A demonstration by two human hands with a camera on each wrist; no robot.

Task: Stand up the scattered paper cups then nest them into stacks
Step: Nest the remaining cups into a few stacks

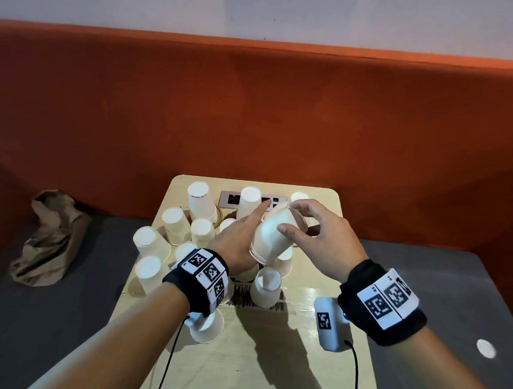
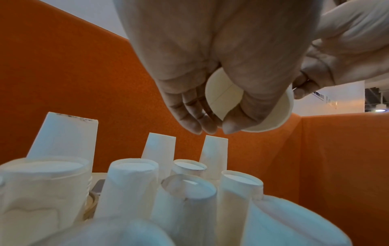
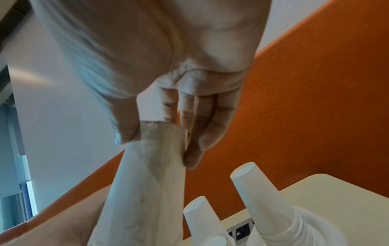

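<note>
— Above the middle of the small pale wooden desk (image 1: 243,358), what are the hands doing?
— Both hold one white paper cup (image 1: 272,236) in the air, tilted, its rim toward the person and its base toward the orange padded wall (image 1: 253,112). The left hand (image 1: 238,243) lies along the cup's left side with the index finger stretched out; in the left wrist view its thumb and fingers wrap round the cup's body. So that grip is closed on the cup.
— And the right hand (image 1: 321,241)?
— Its grip pinches the same cup near the base end, thumb on the near side, fingers curled over the far side.
— Where are the other cups?
— Many white paper cups stand upside down on the desk, crowded on its left and middle. A tall nested stack of white cups (image 1: 201,205) stands at the far left, another upturned cup (image 1: 249,201) beside a grey socket panel (image 1: 234,199).
— Anything off the desk?
— A crumpled brown paper bag (image 1: 49,238) lies on the grey surface to the left.
</note>
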